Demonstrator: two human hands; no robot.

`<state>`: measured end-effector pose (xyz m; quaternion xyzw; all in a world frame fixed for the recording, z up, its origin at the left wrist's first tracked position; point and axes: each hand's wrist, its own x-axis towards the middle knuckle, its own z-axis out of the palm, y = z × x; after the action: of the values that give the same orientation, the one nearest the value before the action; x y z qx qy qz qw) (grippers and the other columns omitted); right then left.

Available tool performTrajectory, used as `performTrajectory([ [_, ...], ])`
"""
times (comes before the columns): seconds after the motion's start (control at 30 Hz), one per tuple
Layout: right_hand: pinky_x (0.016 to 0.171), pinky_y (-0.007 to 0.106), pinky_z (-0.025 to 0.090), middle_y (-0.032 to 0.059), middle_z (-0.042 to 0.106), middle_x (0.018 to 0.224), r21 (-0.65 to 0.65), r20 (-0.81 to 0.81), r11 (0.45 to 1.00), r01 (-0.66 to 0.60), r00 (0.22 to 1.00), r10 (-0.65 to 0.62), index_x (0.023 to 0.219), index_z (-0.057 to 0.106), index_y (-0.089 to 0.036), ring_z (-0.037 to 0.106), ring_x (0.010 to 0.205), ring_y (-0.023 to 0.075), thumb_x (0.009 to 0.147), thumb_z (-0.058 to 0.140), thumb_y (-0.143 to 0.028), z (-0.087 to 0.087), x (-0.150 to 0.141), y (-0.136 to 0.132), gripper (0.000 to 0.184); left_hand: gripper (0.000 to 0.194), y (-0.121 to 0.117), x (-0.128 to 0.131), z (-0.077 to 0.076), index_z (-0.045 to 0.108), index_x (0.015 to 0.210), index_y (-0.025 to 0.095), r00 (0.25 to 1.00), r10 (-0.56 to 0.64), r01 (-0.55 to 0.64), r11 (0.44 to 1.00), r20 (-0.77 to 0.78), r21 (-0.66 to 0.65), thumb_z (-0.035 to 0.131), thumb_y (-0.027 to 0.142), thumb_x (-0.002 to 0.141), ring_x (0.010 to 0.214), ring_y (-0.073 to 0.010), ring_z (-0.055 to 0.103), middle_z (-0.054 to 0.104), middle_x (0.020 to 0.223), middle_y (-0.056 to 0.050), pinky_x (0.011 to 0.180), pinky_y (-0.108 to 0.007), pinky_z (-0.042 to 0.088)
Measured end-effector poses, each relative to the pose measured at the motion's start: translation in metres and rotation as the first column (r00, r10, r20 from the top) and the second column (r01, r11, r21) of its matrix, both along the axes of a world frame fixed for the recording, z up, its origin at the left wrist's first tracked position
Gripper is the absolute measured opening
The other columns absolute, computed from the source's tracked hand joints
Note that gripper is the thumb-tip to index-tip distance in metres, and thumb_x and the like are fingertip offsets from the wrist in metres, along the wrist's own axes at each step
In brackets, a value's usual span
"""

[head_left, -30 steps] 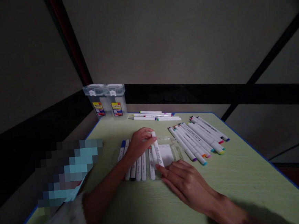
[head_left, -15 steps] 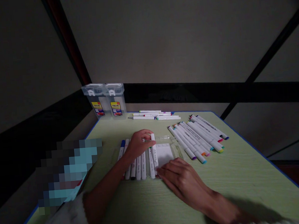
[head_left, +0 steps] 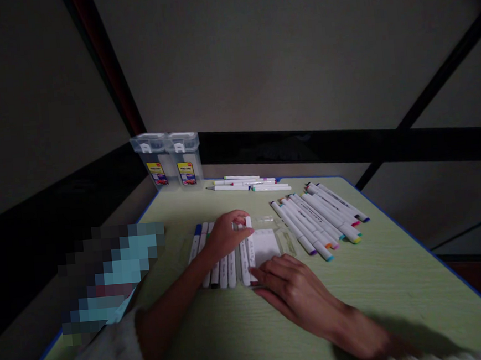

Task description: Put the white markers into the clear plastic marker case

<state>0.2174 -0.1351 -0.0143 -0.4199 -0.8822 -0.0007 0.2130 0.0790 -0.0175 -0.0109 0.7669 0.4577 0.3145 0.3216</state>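
A clear plastic case [head_left: 264, 219] lies opened out in front of me, with white markers [head_left: 231, 266] side by side in its left half. My left hand [head_left: 228, 233] reaches over them and pinches the top end of a white marker [head_left: 251, 251] between thumb and fingers. This marker lies in the right half, beside another white marker [head_left: 244, 263] and a white card [head_left: 265, 244]. At its dark red lower end, my right hand [head_left: 288, 281] rests a fingertip on the marker, thumb apart below. My left hand hides the upper ends of some markers.
Loose white markers with coloured ends [head_left: 318, 218] lie in a group on the right of the green table [head_left: 219, 337]. Several more markers [head_left: 245, 184] lie along the back edge. Two clear lidded boxes [head_left: 167, 158] stand at the back left. A blurred-out blue patch [head_left: 118, 273] is at left.
The marker between my hands has shifted slightly, and its dark red lower end now shows. My right thumb has moved away from the fingertip. The view has shifted a little.
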Motion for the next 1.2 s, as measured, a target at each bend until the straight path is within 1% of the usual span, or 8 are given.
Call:
performTrajectory([
  [0.13, 0.065, 0.03, 0.041, 0.0048, 0.06, 0.078, 0.016, 0.027, 1.0, 0.003, 1.0, -0.004, 0.099, 0.061, -0.013, 0.054, 0.071, 0.0165, 0.085, 0.047, -0.023, -0.0001, 0.0003, 0.0, 0.022, 0.026, -0.0009, -0.0003, -0.0032, 0.06, 0.087, 0.015, 0.997, -0.007, 0.013, 0.997, -0.071, 0.08, 0.062, 0.013, 0.062, 0.088, -0.0179, 0.055, 0.062, 0.09, -0.005, 0.078, -0.031, 0.044],
  [0.23, 0.062, 0.03, 0.04, 0.0045, 0.059, 0.075, 0.019, 0.04, 1.0, 0.009, 0.999, -0.01, 0.099, 0.061, -0.013, 0.053, 0.069, 0.0165, 0.085, 0.046, -0.023, 0.0003, 0.0004, 0.0003, 0.022, 0.023, 0.0004, -0.001, -0.0054, 0.061, 0.084, 0.015, 0.992, -0.003, 0.02, 0.99, -0.127, 0.137, 0.063, 0.014, 0.061, 0.09, -0.0191, 0.053, 0.058, 0.09, -0.005, 0.082, -0.034, 0.042],
  [0.33, 0.061, 0.029, 0.039, 0.0037, 0.057, 0.072, 0.022, 0.043, 1.0, 0.007, 0.999, -0.008, 0.099, 0.061, -0.013, 0.052, 0.066, 0.0157, 0.086, 0.045, -0.023, 0.0015, 0.001, 0.0002, 0.022, 0.022, 0.0012, -0.0014, -0.0067, 0.062, 0.083, 0.016, 0.987, 0.029, -0.003, 0.987, -0.159, 0.161, 0.064, 0.014, 0.06, 0.09, -0.0192, 0.051, 0.055, 0.087, -0.004, 0.086, -0.035, 0.04],
  [0.43, 0.061, 0.029, 0.038, 0.0033, 0.056, 0.071, 0.018, 0.056, 1.0, 0.004, 0.998, -0.005, 0.099, 0.06, -0.014, 0.051, 0.065, 0.0151, 0.087, 0.044, -0.023, 0.0027, 0.0018, -0.0007, 0.022, 0.023, 0.0014, -0.0017, -0.0082, 0.063, 0.083, 0.015, 0.983, 0.062, -0.029, 0.982, -0.175, 0.185, 0.065, 0.015, 0.06, 0.093, -0.0196, 0.048, 0.052, 0.09, -0.005, 0.088, -0.034, 0.038],
  [0.57, 0.061, 0.029, 0.037, 0.0026, 0.056, 0.071, 0.02, 0.074, 1.0, 0.003, 0.997, -0.005, 0.1, 0.06, -0.014, 0.051, 0.065, 0.0153, 0.086, 0.045, -0.023, 0.0023, 0.0027, -0.0011, 0.022, 0.023, 0.0021, -0.003, -0.0095, 0.063, 0.083, 0.015, 0.977, 0.04, -0.001, 0.984, -0.211, 0.179, 0.066, 0.016, 0.06, 0.096, -0.0206, 0.047, 0.053, 0.093, -0.006, 0.089, -0.035, 0.037],
  [0.87, 0.057, 0.028, 0.035, 0.0016, 0.054, 0.064, 0.155, 0.037, 0.987, -0.047, 0.998, 0.041, 0.095, 0.062, -0.013, 0.048, 0.059, 0.0136, 0.089, 0.039, -0.023, 0.0007, 0.0061, 0.0005, 0.026, 0.023, 0.0039, -0.0053, -0.0079, 0.063, 0.085, 0.015, 0.973, 0.01, 0.031, 0.985, -0.229, 0.172, 0.065, 0.016, 0.062, 0.095, -0.0202, 0.05, 0.057, 0.094, -0.006, 0.089, -0.035, 0.037],
  [1.1, 0.056, 0.029, 0.033, 0.0013, 0.053, 0.064, 0.101, 0.051, 0.993, -0.056, 0.997, 0.051, 0.087, 0.063, -0.014, 0.047, 0.059, 0.0133, 0.091, 0.036, -0.023, 0.0036, 0.0061, 0.0009, 0.029, 0.02, 0.0056, -0.006, -0.0088, 0.062, 0.082, 0.016, 0.975, -0.007, 0.049, 0.981, -0.223, 0.187, 0.064, 0.018, 0.062, 0.09, -0.0198, 0.053, 0.059, 0.09, -0.005, 0.087, -0.036, 0.038],
  [1.2, 0.056, 0.029, 0.032, 0.0013, 0.053, 0.065, 0.084, 0.055, 0.995, -0.05, 0.997, 0.046, 0.087, 0.062, -0.015, 0.047, 0.06, 0.0132, 0.091, 0.035, -0.024, 0.0034, 0.0064, 0.0004, 0.029, 0.019, 0.007, -0.0077, -0.0106, 0.061, 0.08, 0.017, 0.978, -0.014, 0.057, 0.977, -0.207, 0.206, 0.064, 0.02, 0.062, 0.088, -0.0193, 0.053, 0.058, 0.087, -0.004, 0.086, -0.037, 0.039],
])
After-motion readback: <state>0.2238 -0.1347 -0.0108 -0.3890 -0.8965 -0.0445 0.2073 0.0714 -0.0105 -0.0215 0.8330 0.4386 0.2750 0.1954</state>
